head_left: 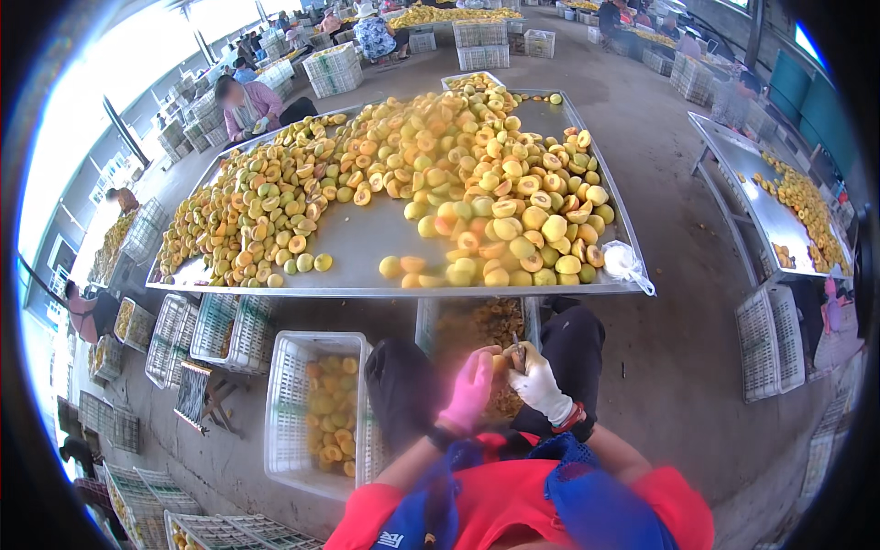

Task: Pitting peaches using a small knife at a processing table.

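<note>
Holding a small yellow-orange piece of fruit (500, 365) in the left hand (469, 390), clad in a pink glove, with fingers bent around it and partly hiding it. Gripping a slim, dark tool (519, 356) in the right hand (543, 387), clad in a white glove, closed around the handle just beside the fruit; cannot tell whether touching it with the tip. Sitting with both hands close together between knees in dark trousers (579, 353), above a pale plastic crate (425, 323) of brownish-orange fruit scraps (506, 401). Facing a wide grey metal table (359, 240) heaped with yellow, green and orange halved fruit (490, 179), with a crumpled white plastic bag (623, 260) at the near right corner. Having, just beside the left knee, a white slotted plastic crate (277, 412) of yellow fruit halves (332, 412).
</note>
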{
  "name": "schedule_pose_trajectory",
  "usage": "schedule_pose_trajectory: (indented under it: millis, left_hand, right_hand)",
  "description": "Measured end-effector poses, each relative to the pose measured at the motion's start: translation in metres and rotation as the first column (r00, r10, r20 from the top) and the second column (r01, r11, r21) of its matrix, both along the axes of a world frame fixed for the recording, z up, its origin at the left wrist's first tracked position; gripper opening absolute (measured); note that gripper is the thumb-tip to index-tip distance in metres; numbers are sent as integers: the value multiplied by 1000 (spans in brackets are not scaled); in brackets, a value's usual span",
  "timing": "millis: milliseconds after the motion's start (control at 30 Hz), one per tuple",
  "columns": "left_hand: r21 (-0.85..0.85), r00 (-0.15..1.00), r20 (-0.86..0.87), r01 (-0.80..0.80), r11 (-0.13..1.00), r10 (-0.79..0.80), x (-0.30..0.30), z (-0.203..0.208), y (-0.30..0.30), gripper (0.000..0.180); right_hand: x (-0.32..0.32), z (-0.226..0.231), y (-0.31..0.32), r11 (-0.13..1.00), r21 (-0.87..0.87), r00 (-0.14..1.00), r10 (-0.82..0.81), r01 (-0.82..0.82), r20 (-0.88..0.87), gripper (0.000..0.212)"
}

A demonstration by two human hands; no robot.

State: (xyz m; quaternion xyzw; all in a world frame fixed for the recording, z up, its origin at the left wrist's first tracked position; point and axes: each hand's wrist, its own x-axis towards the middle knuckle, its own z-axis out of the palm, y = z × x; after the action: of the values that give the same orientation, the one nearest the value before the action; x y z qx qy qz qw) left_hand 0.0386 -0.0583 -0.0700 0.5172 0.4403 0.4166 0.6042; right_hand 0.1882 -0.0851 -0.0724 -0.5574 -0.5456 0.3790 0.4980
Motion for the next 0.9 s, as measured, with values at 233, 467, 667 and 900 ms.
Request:
schedule_pose_trajectory:
  millis: [233,467,667,900]
  left_hand:
    - [-30,1000,-23,-19,999,18,1,14,-5,34]
    - [71,999,-48,-22,997,26,1,9,-7,31]
    - [295,989,-118,-55,954,93,2,-1,-3,28]
    - [147,999,-14,-47,988,50,1,4,-3,28]
  right_hand:
    - [0,1,-1,1000,2,1000,11,-11,-11,23]
    - [0,-4,-2,999,43,1000,-7,6,14,23]
    - [2,-3,2,995,92,1000,-24,23,12,27]
    - [1,-9,3,995,96,1000,-15,14,11,26]
